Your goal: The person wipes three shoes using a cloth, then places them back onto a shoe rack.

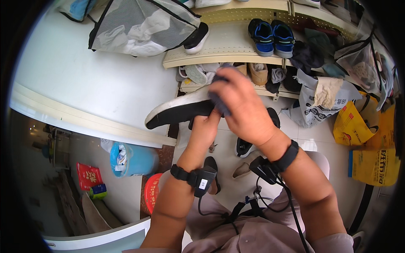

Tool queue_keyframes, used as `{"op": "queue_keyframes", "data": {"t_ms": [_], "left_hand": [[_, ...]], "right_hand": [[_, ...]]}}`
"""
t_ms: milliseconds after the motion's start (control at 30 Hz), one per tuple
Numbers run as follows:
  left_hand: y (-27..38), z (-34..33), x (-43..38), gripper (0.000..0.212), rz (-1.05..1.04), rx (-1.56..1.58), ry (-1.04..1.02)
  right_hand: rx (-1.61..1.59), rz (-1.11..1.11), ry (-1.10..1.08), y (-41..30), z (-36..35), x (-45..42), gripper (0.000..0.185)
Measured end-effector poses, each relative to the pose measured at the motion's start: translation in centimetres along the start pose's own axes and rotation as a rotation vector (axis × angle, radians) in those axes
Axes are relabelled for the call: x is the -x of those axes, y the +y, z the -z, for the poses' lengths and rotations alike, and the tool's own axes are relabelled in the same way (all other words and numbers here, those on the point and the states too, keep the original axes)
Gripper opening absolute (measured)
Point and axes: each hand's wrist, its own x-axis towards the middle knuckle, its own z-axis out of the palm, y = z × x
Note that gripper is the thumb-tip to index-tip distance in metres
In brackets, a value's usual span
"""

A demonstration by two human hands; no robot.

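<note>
A black shoe with a white sole (180,109) is held up in front of me, its sole edge turned upward and one end pointing left. My left hand (205,125) grips it from below, near its right part. My right hand (239,101) is closed around a dark bluish-grey cloth (220,102) and presses it against the shoe's right part, over the white edge. The right hand is somewhat blurred. That end of the shoe is hidden behind the cloth and the fingers.
Shelves (221,58) ahead hold blue-black sandals (272,38), other footwear and a mesh bag (139,31). Plastic bags stand at the right, including a yellow one (357,123). A blue bin (136,159) is at the left. Loose shoes (243,147) lie on the tiled floor.
</note>
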Motion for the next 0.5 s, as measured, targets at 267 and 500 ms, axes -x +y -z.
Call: {"op": "queue_keyframes", "data": {"t_ms": [267,500], "left_hand": [[2.0,2.2,-0.7,0.041,0.097,0.737,-0.125],[2.0,1.7,-0.5,0.043,0.230,0.989,-0.027]], "right_hand": [[0.016,-0.173,0.051,3.4,0.7,1.4,0.051],[-0.107,-0.165,0.279,0.9,1.7,-0.3,0.046]]}}
